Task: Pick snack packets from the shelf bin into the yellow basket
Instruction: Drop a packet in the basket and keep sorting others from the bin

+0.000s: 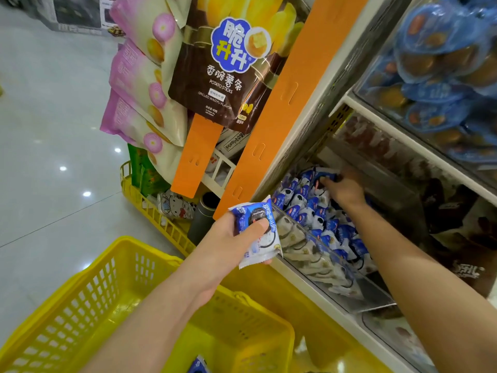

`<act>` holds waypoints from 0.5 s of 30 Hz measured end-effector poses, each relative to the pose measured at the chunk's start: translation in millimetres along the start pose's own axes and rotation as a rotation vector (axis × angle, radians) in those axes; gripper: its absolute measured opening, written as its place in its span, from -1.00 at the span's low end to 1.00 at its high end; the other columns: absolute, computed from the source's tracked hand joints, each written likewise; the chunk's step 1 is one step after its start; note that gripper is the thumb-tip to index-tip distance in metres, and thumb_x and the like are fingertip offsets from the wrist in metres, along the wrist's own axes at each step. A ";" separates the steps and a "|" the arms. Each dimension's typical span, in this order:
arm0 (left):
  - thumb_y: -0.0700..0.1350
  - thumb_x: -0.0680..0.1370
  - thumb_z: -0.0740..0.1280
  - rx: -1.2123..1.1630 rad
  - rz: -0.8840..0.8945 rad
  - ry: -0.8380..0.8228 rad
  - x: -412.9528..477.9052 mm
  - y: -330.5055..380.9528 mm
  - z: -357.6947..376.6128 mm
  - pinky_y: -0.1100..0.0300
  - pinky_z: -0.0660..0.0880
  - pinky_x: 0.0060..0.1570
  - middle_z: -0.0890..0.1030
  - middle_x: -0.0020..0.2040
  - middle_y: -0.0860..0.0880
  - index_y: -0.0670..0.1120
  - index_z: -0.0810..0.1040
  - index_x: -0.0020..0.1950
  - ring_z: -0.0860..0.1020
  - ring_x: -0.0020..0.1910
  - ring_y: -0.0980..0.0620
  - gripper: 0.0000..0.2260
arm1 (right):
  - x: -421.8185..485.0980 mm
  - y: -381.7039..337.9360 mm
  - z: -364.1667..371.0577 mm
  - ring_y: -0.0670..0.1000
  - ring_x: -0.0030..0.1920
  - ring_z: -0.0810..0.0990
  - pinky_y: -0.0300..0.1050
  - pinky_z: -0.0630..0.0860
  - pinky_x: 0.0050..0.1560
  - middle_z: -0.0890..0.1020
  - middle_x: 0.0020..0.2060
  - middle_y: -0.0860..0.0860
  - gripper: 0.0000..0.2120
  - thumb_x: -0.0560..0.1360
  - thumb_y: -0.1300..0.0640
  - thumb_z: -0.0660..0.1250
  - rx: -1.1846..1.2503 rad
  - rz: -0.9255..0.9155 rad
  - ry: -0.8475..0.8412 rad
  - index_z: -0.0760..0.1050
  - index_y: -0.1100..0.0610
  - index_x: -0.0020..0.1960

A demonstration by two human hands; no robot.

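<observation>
The left hand (228,240) grasps 1 packet (255,224) in its fingers (258,226) above the basket (88,300). The right hand (345,191) reaches into the bin (376,300), fingers curled on a second packet (326,174).

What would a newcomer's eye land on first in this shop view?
The big brown potato-sticks bag hanging top centre. Below it, the left hand grips a blue-and-white snack packet, the yellow basket at lower left, while the right hand reaches into the shelf bin of similar packets.

L hand (236,238) holds packet (256,230), R hand (343,188) in bin (336,265), yellow basket (80,300) below
</observation>
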State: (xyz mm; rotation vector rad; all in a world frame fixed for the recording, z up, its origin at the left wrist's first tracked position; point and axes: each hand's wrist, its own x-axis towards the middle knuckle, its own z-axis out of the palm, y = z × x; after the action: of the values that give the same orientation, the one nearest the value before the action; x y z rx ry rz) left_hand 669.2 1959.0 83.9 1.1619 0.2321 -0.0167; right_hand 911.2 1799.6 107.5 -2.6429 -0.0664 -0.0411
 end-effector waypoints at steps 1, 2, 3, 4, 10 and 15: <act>-0.06 0.54 0.27 0.012 0.001 0.009 1.8 -0.2 -0.2 0.20 0.60 -0.13 0.66 0.02 -0.07 -0.02 0.43 0.25 0.67 -0.12 0.01 -0.72 | 2.2 1.3 -0.4 0.00 -0.39 0.41 -0.17 0.25 -0.43 0.49 -0.34 0.10 -0.71 0.53 -0.02 0.28 -0.064 0.008 -0.040 0.42 0.19 -0.21; -0.05 0.54 0.28 0.025 0.003 0.017 3.6 -0.7 -0.4 0.16 0.60 -0.05 0.65 0.05 -0.06 -0.02 0.43 0.26 0.66 -0.07 0.02 -0.71 | 4.3 1.7 -1.3 0.01 -0.40 0.42 -0.17 0.24 -0.45 0.48 -0.38 0.10 -0.67 0.53 -0.03 0.29 -0.120 0.025 -0.088 0.40 0.20 -0.26; -0.04 0.54 0.28 0.032 0.002 0.025 5.1 -1.1 -0.4 0.12 0.59 0.01 0.65 0.06 -0.06 -0.02 0.43 0.27 0.65 -0.04 0.01 -0.70 | 6.9 1.4 -2.1 0.05 -0.37 0.47 -0.16 0.29 -0.44 0.51 -0.35 0.12 -0.66 0.52 -0.03 0.30 -0.156 0.045 -0.137 0.40 0.22 -0.24; -0.04 0.53 0.28 0.034 0.001 0.031 6.3 -1.9 -0.5 0.08 0.58 0.04 0.64 0.07 -0.06 -0.02 0.43 0.27 0.65 -0.02 0.00 -0.69 | 9.8 0.9 -2.3 0.10 -0.29 0.54 -0.13 0.39 -0.37 0.55 -0.28 0.16 -0.67 0.51 -0.04 0.30 -0.176 0.063 -0.172 0.41 0.23 -0.20; -0.01 0.53 0.29 0.053 -0.027 0.048 11.0 -6.5 -3.0 0.16 0.59 -0.02 0.65 0.06 -0.03 0.02 0.41 0.28 0.65 -0.05 0.05 -0.68 | 28.4 -7.3 14.4 0.20 0.14 0.55 -0.03 0.46 0.04 0.54 0.18 0.23 -0.49 0.51 -0.07 0.29 -0.161 0.069 -0.160 0.39 0.30 0.28; -0.03 0.53 0.29 0.065 -0.032 0.063 13.1 -9.1 -4.1 0.27 0.60 -0.16 0.65 0.05 -0.03 0.03 0.41 0.27 0.66 -0.11 0.07 -0.69 | 37.7 -9.3 23.6 0.06 -0.26 0.48 -0.15 0.39 -0.27 0.50 -0.27 0.10 -0.72 0.51 -0.09 0.30 -0.174 0.032 -0.115 0.44 0.12 -0.19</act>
State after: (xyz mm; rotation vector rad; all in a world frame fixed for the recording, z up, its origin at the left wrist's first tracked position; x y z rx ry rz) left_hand 680.0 1960.5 71.6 1.2250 0.3078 -0.0154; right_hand 948.7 1820.5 92.7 -2.8174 -0.0613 0.1220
